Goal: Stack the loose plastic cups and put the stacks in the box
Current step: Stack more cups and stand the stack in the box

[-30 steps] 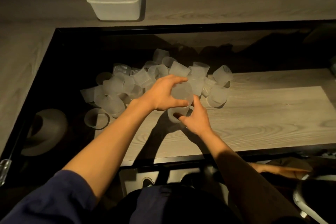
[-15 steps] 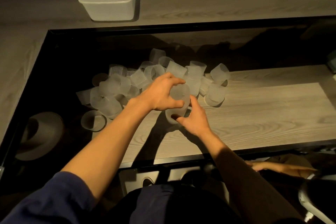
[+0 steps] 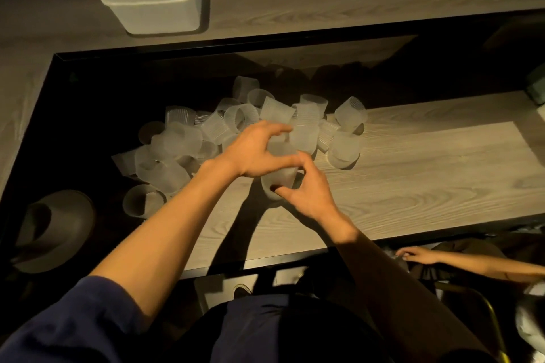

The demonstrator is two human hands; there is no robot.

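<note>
Frosted plastic cups [image 3: 241, 119] were heaped loosely, many tipped over. A short stack [image 3: 279, 177] was held upright just before them. The translucent box [image 3: 153, 0] was set well beyond.

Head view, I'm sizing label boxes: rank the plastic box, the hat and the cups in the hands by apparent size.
1. plastic box, cropped by the top edge.
2. hat, nearly as large and nearer, so unsure against the box.
3. held cups, clearly smallest.
</note>
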